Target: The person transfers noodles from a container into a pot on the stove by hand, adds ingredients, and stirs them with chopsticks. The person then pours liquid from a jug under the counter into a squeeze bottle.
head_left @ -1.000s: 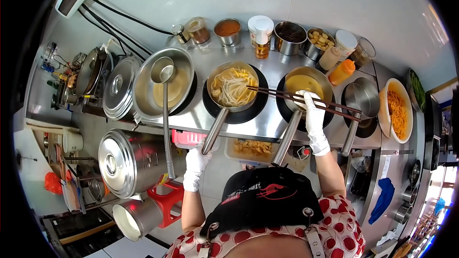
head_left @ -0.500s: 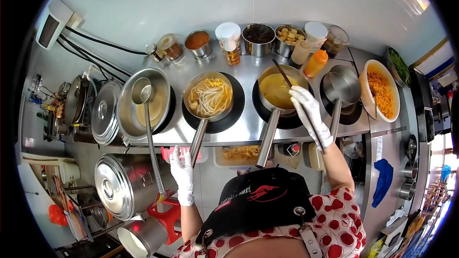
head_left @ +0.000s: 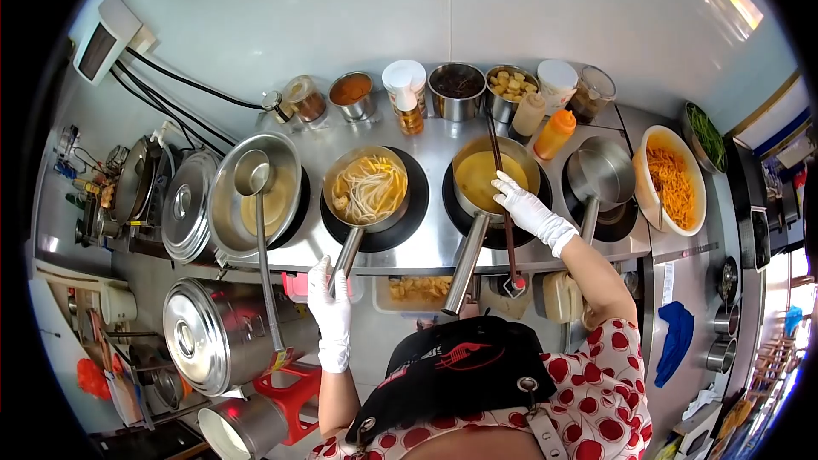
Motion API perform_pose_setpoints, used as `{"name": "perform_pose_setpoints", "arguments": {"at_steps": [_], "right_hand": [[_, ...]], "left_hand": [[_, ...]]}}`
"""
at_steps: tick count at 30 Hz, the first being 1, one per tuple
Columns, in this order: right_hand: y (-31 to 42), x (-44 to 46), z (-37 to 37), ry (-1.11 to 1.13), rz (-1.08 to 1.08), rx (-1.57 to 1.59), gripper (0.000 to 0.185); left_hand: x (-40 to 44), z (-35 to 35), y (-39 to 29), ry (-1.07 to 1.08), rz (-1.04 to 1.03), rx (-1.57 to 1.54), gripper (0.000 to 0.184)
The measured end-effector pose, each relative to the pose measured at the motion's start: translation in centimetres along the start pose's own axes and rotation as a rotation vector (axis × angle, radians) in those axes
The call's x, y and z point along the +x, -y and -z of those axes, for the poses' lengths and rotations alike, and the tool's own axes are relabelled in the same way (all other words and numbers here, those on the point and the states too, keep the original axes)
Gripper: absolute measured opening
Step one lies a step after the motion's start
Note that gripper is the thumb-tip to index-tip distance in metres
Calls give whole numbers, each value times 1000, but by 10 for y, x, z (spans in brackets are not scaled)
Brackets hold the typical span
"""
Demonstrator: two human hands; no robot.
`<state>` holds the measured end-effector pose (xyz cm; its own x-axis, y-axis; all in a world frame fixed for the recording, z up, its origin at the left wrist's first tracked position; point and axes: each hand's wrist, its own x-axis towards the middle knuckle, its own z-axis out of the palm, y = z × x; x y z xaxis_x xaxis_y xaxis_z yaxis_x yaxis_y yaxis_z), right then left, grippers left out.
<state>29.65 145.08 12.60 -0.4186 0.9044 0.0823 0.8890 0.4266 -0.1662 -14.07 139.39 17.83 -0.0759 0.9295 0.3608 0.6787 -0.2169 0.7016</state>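
My left hand (head_left: pixel 331 315), in a white glove, is at the end of the long handle of the noodle pan (head_left: pixel 348 255), its fingers raised and apart beside the handle. White noodles and yellow strips (head_left: pixel 371 190) lie in broth in that pan. Over the right side of a second pan with yellow liquid (head_left: pixel 486 177), my gloved right hand (head_left: pixel 530 209) is closed on dark chopsticks (head_left: pixel 509 247). They run from the pan's far rim down past its near side, partly hidden by the hand.
A ladle (head_left: pixel 263 268) rests across a wide steel basin (head_left: pixel 285 149) on the left. Right of the pans are an empty saucepan (head_left: pixel 601 172) and a bowl of orange shreds (head_left: pixel 671 183). Sauce bottles (head_left: pixel 555 134) and containers line the back. A lidded pot (head_left: pixel 196 336) stands lower left.
My left hand has let go of the noodle pan's handle and spread its fingers. The chopsticks have swung from lying sideways toward the noodles to pointing away, over the second pan. The view has shifted.
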Motion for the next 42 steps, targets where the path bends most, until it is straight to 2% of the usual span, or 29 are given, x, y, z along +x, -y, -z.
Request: {"name": "perform_pose_setpoints", "arguments": {"at_steps": [1,4,5,9,14,15,16,18,20,21,22,23,25,26,28,30,33,37,42], "right_hand": [[2,1,3,14,-39,71,30],[-12,4,-6,5,87,19,27],[-12,5,-1,81,98,-31,36],[-10,9,4,107,115,-84,51],[-5,1,22,26,86,-117,55],[-4,-1,32,13,81,-149,56],[-4,-2,44,-101,117,-215,50],[5,1,92,-308,70,-149,39],[22,-2,158,-588,42,-38,30],[45,-7,207,-767,64,18,25],[69,-14,249,-865,-57,143,21],[95,-27,279,-1036,-169,292,18],[111,-55,323,-1244,12,114,17],[111,-65,338,-1308,138,51,19],[127,-89,386,-1151,403,41,30],[146,-112,428,-988,654,38,45],[166,-118,449,-821,825,-55,44],[172,-106,449,-761,853,-103,43],[170,-98,436,-809,714,-202,41]], "left_hand": [[1,-2,-2,-10,-18,-7,36],[6,-3,-18,-16,-54,1,35],[9,-2,-26,-14,-61,9,35],[23,0,-49,-56,-110,27,35],[54,16,-80,-142,-138,-59,32],[62,23,-91,-184,-200,-41,32],[68,30,-106,-224,-169,-176,29],[81,51,-137,-380,-221,-65,21],[84,78,-175,-563,-198,-199,15],[88,95,-194,-641,-347,-140,10],[91,111,-210,-718,-499,-78,6],[92,125,-217,-702,-649,-589,5],[95,165,-242,-522,-967,-821,11],[98,197,-269,-379,-1127,-528,20],[94,222,-294,-246,-1334,-324,19],[89,228,-304,-199,-1405,-266,19],[78,229,-307,-177,-1440,-230,19],[73,236,-307,-207,-1417,-180,19],[76,249,-295,-371,-1302,-7,19]]}}
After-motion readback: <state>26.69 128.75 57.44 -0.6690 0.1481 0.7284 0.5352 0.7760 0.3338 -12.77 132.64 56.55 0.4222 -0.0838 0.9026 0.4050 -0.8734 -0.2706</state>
